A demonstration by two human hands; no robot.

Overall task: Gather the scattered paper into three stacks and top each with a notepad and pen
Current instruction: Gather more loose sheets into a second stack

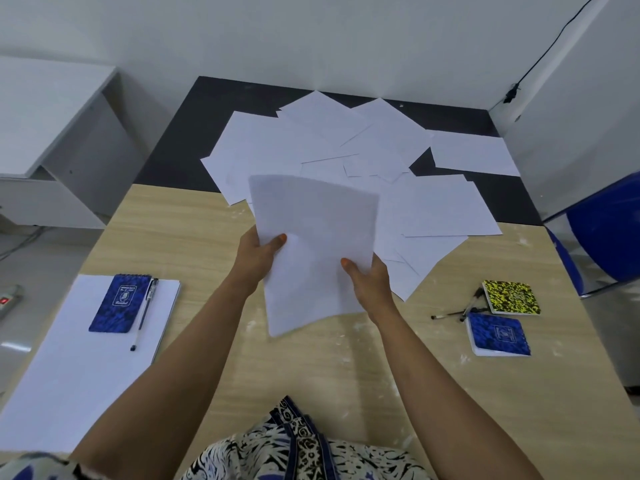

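A bundle of white sheets (313,237) is lifted above the middle of the table. My left hand (258,256) grips its left edge and my right hand (369,280) grips its lower right edge, thumbs on top. Behind it, scattered paper (346,147) overlaps across the far half of the table. At the near left lies one squared paper stack (69,368) with a blue notepad (119,303) and a black pen (143,313) on top. At the right a yellow-black notepad (512,296), a second blue notepad (497,334) and loose pens (460,310) lie on the wood.
The wooden table (311,375) has a dark far section (194,116) against a white wall. A blue chair (606,237) stands at the right, a white cabinet (52,140) at the left. A power strip (8,299) lies on the floor.
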